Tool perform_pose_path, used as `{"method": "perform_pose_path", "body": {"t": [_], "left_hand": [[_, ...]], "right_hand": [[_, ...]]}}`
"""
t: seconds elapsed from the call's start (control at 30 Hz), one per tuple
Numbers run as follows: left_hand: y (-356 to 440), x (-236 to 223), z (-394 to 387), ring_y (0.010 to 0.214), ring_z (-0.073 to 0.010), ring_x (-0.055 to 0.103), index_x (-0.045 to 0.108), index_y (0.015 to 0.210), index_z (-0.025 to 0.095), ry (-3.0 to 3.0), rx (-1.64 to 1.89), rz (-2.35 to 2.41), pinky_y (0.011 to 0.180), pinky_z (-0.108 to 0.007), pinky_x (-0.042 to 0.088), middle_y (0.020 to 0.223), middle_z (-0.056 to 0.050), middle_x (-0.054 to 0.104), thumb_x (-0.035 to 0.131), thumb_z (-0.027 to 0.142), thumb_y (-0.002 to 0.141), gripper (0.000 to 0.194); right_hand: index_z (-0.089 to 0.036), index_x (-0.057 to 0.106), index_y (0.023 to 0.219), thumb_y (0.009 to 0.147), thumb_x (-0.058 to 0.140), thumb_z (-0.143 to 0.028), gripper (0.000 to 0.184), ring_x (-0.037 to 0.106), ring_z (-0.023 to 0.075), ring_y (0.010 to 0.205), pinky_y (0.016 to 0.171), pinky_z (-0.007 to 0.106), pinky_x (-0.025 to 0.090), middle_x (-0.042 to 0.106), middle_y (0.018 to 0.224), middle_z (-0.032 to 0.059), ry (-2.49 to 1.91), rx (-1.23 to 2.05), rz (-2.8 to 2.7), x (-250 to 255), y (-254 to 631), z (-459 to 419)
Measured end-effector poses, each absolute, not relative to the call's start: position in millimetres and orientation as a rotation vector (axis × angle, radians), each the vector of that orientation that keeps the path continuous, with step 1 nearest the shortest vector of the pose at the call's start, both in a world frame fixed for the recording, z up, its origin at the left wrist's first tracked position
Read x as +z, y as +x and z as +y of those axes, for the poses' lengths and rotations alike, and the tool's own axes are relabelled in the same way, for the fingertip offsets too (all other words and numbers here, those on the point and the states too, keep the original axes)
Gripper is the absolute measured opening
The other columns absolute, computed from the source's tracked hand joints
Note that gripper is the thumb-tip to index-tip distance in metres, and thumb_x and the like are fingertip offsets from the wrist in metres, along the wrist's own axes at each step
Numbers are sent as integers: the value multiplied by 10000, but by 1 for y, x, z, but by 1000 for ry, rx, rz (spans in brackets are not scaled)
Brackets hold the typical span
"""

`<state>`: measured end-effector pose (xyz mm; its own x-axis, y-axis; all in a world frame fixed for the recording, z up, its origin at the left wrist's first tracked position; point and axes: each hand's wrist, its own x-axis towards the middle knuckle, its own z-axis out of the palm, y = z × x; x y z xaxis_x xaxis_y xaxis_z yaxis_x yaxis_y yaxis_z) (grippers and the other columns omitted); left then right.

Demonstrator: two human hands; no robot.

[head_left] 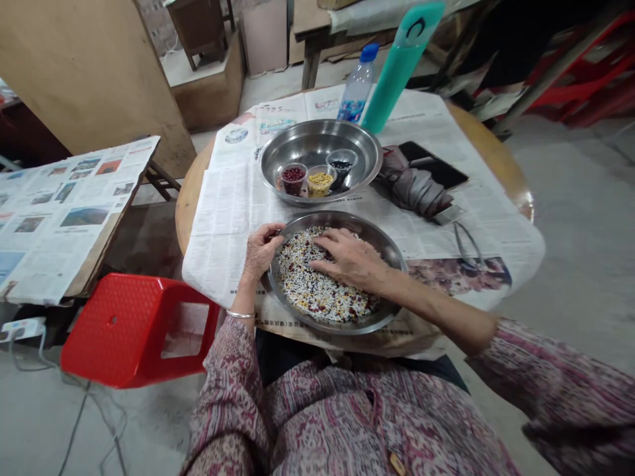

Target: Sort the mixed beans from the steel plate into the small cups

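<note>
A round metal basin (394,254) stands at the near side of the table, with a layer of white grains mixed with yellow, dark red and black beans (307,284) in it. My left hand (262,251) grips the basin's left rim, thumb toward the inside. Over the mix lies my right hand (350,260), fingers spread and tips touching the grains. Just behind, a second metal basin (268,155) holds three clear plastic cups: a cup of dark red beans (294,177), a cup of yellow beans (320,180) and a cup of black beans (341,165).
Newspaper (218,218) covers the round table. At the back stand a water bottle (357,86) and a tall teal container (401,69). To the right lie a folded grey umbrella (419,185) and a black phone (434,165). A red stool (119,324) is at left.
</note>
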<state>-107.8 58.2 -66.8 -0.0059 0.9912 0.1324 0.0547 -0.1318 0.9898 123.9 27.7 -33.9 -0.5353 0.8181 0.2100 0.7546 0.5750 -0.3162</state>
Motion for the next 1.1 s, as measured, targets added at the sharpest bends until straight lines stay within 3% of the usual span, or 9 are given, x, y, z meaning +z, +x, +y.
{"method": "perform_pose_path", "body": {"t": [0.13,0.27,0.37,0.6,0.73,0.9,1.1], "left_hand": [[-108,-66,57,835,-145,663,755,998,181,1343,1288,1175,814,-271,505,911,-14,759,673,161,751,261],[-108,-68,59,817,-139,655,758,996,187,1345,1288,1176,794,-269,499,904,-14,758,678,154,751,259],[-108,-70,60,812,-135,656,762,989,190,1335,1296,1161,792,-265,500,900,-7,759,677,149,744,262],[-108,-71,61,816,-141,650,768,986,197,1359,1298,1186,799,-271,501,890,-4,755,680,151,740,265],[-108,-70,61,815,-146,648,765,983,202,1350,1295,1197,809,-278,500,874,-1,743,704,174,739,253],[-107,-66,59,820,-145,647,756,987,191,1341,1281,1190,816,-277,497,882,-4,737,706,196,743,249],[-107,-65,58,822,-144,654,760,989,190,1342,1284,1183,803,-268,507,886,-5,746,677,166,740,263]], "right_hand": [[-192,694,1046,933,604,-203,145,626,221,978,851,342,511,669,1034,94,-974,558,-2606,-33,107,14],[-188,681,900,890,511,-71,207,614,184,831,762,300,474,669,931,75,-1060,543,-2664,-33,125,11],[-184,678,869,884,500,-75,209,619,200,849,785,316,477,672,923,87,-1165,452,-2602,-28,147,12],[-214,708,981,948,536,-133,194,646,156,835,727,265,477,686,955,49,-787,750,-2728,-21,143,-27],[-213,726,1021,962,542,-165,199,650,175,840,708,282,486,695,976,67,-926,506,-2724,-32,142,-20],[-197,732,1064,982,517,-213,231,628,254,1045,870,368,521,698,1082,117,-1309,142,-2467,-39,155,21],[-189,699,1147,980,570,-356,269,592,303,1110,890,425,529,669,1142,146,-1368,245,-2421,-37,134,19]]}}
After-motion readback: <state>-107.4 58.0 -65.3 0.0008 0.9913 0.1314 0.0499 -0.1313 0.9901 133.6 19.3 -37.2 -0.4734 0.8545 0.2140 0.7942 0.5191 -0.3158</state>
